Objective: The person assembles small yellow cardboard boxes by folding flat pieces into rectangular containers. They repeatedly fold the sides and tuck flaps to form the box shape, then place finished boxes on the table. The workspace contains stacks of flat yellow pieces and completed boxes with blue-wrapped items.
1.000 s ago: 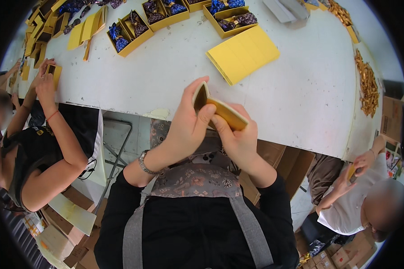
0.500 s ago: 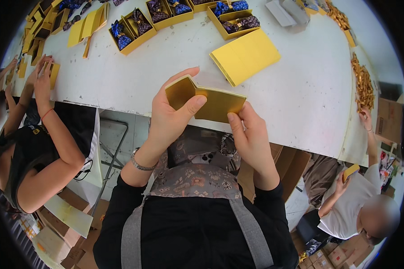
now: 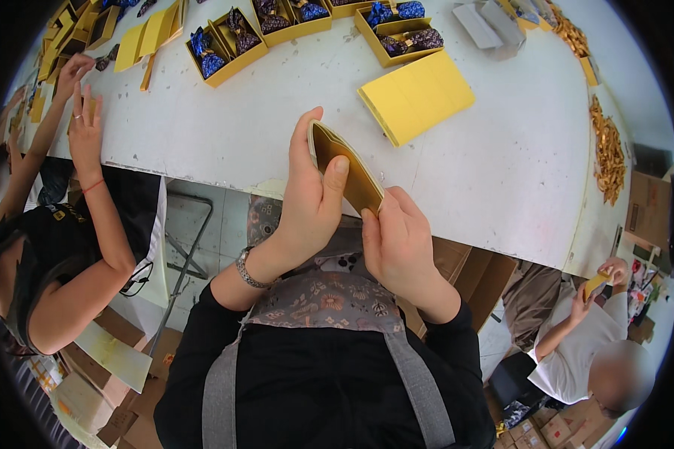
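Note:
Just past the table's front edge I hold a folded piece of gold cardboard (image 3: 358,185) between both hands. Creases divide it into panels, and it stands on edge, bent into a narrow fold. My left hand (image 3: 307,194) wraps its left end, thumb against the gold inner face and fingers behind. At the other end, my right hand (image 3: 403,243) pinches the corner between thumb and fingers. A stack of flat yellow cardboard pieces (image 3: 418,97) lies on the table beyond my right hand.
Gold boxes (image 3: 240,69) with blue and dark patterned bow ties (image 3: 212,64) line the far side. Yellow card pieces (image 3: 151,37) lie left of them, a grey tray (image 3: 489,26) right. Gold pieces (image 3: 608,153) are heaped along the right. Co-workers (image 3: 86,142) sit on both sides.
Both hands have turned the gold cardboard, bringing its panels into a tighter fold. My right hand has come nearer my left. At right, the co-worker has brought both hands together on a yellow piece.

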Motion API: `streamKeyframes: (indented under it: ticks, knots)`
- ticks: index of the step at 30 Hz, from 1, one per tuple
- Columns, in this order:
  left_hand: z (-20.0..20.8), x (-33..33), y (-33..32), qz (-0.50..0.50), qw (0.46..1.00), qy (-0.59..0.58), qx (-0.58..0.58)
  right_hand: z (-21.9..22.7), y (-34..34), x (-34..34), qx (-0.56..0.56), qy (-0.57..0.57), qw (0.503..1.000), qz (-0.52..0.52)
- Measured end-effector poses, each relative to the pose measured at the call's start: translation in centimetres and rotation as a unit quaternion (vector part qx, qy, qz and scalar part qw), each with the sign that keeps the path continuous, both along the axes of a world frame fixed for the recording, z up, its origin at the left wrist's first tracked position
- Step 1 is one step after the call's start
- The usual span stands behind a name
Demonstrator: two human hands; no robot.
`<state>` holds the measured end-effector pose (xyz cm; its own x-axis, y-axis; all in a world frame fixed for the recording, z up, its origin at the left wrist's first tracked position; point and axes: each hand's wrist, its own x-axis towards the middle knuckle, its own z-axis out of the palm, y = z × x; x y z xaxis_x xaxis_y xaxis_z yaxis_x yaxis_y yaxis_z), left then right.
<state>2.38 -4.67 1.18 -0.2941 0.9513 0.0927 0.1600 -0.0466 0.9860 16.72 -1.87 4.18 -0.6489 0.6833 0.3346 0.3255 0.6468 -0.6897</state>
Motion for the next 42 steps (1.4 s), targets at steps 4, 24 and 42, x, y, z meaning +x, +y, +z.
streamKeyframes:
  ticks: [4, 24, 42]
  knots:
    - [-0.3, -0.2, 0.1, -0.023, 0.999, 0.030, -0.002, -0.2, 0.5, 0.6, -0.053, 0.009, 0.998, 0.032]
    - [2.7, -2.1, 0.5, -0.069, 0.978, -0.190, -0.044, -1.9, 4.0, 2.2, -0.355, 0.119, 0.927, -0.030]
    - [-0.4, -2.4, 1.3, -0.139, 0.903, -0.405, -0.032, -2.9, 5.6, 2.5, -0.617, 0.239, 0.725, 0.193]
